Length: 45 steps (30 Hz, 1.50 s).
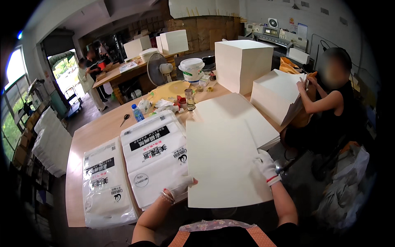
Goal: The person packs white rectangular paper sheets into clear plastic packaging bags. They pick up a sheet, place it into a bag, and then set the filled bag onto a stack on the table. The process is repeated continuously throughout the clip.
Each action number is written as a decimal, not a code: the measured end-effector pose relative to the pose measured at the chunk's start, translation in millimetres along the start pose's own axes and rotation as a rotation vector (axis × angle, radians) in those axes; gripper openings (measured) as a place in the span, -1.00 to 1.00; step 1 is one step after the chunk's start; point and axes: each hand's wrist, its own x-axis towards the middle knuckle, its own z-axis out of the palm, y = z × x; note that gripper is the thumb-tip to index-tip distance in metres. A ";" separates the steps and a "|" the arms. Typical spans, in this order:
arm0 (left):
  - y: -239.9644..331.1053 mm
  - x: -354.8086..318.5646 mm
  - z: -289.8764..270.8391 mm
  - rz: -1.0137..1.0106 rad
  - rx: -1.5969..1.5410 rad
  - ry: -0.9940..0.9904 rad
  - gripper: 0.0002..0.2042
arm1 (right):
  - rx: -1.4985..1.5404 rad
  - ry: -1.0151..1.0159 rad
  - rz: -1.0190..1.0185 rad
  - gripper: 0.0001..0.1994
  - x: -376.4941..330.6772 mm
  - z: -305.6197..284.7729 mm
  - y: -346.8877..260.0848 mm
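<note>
Gripping a cream paper stack (pixel 224 164) at opposite edges, the gloved left grip (pixel 180 187) and right grip (pixel 266 165) are clenching it level above the counter (pixel 96 133); just left, white plastic packs (pixel 154 158) are lying flat; beyond, taller paper blocks (pixel 240 64) are standing.

Daylit windows (pixel 14 82) left, white wall (pixel 329 20) behind long wooden table (pixel 98 131).

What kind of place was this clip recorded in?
Probably a paper-packing workshop: tall blocks of cream-white cut paper stand on the long wooden worktable, flat white plastic-wrapped paper packs lie beside them, and a grey paper-cutting machine stands at the back.
</note>
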 end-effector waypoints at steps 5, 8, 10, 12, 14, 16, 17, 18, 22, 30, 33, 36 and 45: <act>-45.7 17.0 24.5 0.231 1.123 0.181 -0.50 | 0.781 0.027 0.142 -0.48 -31.0 75.8 16.3; -104.9 25.3 82.6 0.374 1.596 0.357 -0.42 | 0.319 0.273 -0.109 -0.56 -43.8 141.9 3.2; -93.1 20.7 68.4 0.422 1.581 -0.005 -0.42 | 0.349 0.401 -0.087 -0.69 -41.5 167.3 2.8; -102.9 31.5 20.2 0.426 1.035 -0.268 -0.44 | 0.318 0.472 -0.119 -0.75 -41.3 171.5 -1.6; -138.0 49.5 -57.4 0.098 0.433 0.222 -0.61 | 0.156 0.513 -0.193 -0.75 -47.8 167.8 -3.6; -95.3 7.0 -101.5 0.506 1.590 0.957 -0.61 | 0.209 0.461 -0.200 -0.72 -63.1 157.5 -16.8; -112.9 11.3 -145.8 0.562 1.552 0.934 -0.65 | 0.198 0.413 -0.219 -0.72 -70.0 153.9 -34.5; -113.6 10.8 -162.6 0.624 1.516 0.899 -0.70 | 0.053 0.397 -0.201 -0.73 -78.2 150.3 -50.2; -85.5 15.5 -164.5 0.109 1.209 0.579 -0.74 | -0.140 0.292 -0.290 -0.76 -116.1 145.0 -95.7; -110.2 112.5 -289.1 0.191 -0.068 0.179 -0.83 | -0.943 -0.134 -0.334 -0.76 -148.2 178.4 -135.8; 29.9 78.0 -209.2 0.184 -0.102 0.279 -0.85 | -1.061 -0.287 -0.137 -0.64 -146.2 186.2 -109.7; 142.1 23.0 -147.0 0.576 -0.034 -0.100 -0.94 | -0.940 -0.384 -0.107 -0.56 -147.4 189.7 -109.1; 89.3 14.2 -63.6 0.766 1.067 0.155 -0.73 | -1.293 -0.394 -0.164 -0.64 -125.8 168.1 -172.3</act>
